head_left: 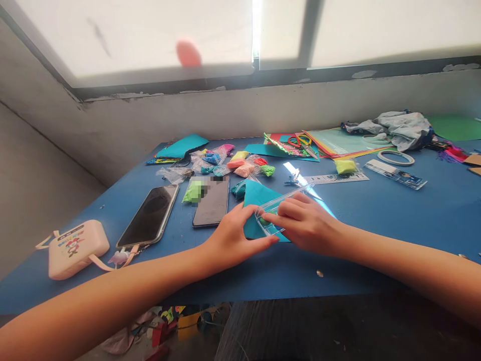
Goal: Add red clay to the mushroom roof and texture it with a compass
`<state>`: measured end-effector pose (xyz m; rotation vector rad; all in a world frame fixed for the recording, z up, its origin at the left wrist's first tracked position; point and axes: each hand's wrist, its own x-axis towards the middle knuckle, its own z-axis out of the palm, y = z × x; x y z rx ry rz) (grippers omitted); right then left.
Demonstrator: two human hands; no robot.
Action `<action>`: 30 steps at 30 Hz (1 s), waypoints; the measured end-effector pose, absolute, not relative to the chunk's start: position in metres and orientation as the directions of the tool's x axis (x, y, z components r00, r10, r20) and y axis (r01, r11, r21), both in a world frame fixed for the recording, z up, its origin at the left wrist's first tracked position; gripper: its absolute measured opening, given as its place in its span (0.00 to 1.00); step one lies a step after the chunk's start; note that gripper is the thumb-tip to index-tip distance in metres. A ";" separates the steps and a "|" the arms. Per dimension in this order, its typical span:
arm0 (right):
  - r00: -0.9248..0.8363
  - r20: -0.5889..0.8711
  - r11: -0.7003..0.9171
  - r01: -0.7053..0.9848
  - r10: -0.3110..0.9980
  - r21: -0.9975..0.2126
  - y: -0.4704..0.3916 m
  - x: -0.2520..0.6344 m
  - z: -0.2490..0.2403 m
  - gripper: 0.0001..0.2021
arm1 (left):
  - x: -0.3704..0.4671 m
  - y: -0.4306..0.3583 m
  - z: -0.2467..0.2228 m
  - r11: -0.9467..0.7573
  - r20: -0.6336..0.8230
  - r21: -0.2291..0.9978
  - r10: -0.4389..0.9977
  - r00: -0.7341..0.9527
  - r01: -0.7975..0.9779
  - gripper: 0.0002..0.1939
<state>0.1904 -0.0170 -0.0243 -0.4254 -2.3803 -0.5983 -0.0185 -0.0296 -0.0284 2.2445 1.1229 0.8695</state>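
Near the front middle of the blue table, my left hand (235, 235) grips the near-left end of a clear plastic case (280, 203) between thumb and fingers. My right hand (306, 223) is beside it, fingers curled and the index finger pointing left onto the case. A small green piece (266, 218) shows inside or under the case by that fingertip; which of the two, I cannot tell. Beneath the case lies a teal sheet (255, 193). Part of the case is hidden by my right hand.
Two phones (150, 215) (212, 203) and a pink case (78, 249) lie left. Behind are bagged coloured clay (244, 168), a ruler (338, 178), scissors (306, 145), a tape roll (396, 158) and paper sheets (349, 141). The table's front edge is close to my forearms.
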 end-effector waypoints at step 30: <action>-0.834 0.548 0.773 0.385 0.058 0.505 -0.034 0.188 -0.007 0.15 | -0.020 -0.031 -0.028 -0.646 0.400 0.571 0.758 0.515 0.507 0.16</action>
